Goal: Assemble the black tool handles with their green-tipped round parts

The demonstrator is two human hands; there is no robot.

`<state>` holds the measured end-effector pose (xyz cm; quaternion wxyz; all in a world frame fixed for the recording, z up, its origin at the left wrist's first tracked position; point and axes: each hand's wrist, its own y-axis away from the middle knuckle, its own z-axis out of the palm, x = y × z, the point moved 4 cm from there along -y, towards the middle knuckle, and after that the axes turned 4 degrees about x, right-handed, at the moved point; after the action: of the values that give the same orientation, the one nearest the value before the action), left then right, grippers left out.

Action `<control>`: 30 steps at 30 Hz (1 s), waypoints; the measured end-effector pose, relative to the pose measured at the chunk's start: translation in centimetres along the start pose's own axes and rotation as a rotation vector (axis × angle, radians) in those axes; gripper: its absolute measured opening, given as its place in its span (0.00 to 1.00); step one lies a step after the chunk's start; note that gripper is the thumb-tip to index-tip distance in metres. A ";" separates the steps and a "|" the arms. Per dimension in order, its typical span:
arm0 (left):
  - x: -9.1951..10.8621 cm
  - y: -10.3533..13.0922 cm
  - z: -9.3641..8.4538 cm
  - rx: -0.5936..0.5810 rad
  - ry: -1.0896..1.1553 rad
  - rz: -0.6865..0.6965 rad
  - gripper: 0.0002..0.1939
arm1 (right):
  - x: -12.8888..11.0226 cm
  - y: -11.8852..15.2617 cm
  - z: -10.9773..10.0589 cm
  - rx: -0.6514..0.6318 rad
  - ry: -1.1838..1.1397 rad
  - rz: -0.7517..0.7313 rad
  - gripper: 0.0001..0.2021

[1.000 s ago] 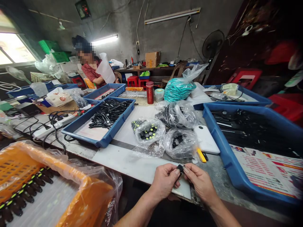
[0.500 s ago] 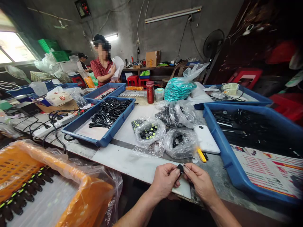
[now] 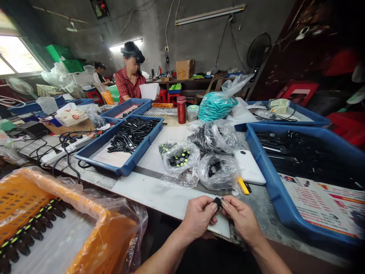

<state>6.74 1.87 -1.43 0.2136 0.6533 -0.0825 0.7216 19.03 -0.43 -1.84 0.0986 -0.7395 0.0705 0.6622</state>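
A small black part [image 3: 218,202], rounded on top, is pinched between my two hands over the table's front edge. My left hand [image 3: 199,217] grips it between thumb and fingers. From the other side my right hand [image 3: 241,219] is closed with thumb and fingertips at the same part; whether it holds a second tiny piece there is hidden. Just beyond stand an open plastic bag of black pieces [image 3: 218,182] and one of black pieces with yellow-green dots [image 3: 172,161]. Small metal bits [image 3: 186,177] lie in clear plastic beside them.
Blue trays of black parts stand left [image 3: 125,167] and right [image 3: 273,190]. An orange crate [image 3: 94,224] is at lower left. A white phone [image 3: 248,167] and yellow-handled tool [image 3: 243,186] lie near my right hand. A co-worker [image 3: 129,82] sits across.
My hands keep their pinch on the black part with hardly any movement. Across the table, the co-worker has leaned right and lowered the white sheet-like item toward the table.
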 end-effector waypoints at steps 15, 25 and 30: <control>0.2 0.1 0.1 -0.007 0.009 0.005 0.19 | 0.0 0.1 0.0 -0.014 0.030 -0.003 0.20; 0.4 0.1 0.2 -0.014 0.017 0.009 0.17 | 0.1 0.0 0.0 -0.021 -0.006 -0.007 0.18; 0.3 0.1 0.1 -0.014 0.019 0.020 0.16 | 0.2 0.1 -0.1 -0.012 -0.006 -0.007 0.18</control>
<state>6.77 1.79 -1.12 0.2117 0.6442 -0.0919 0.7292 19.10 -0.49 -2.07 0.0967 -0.7382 0.0633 0.6646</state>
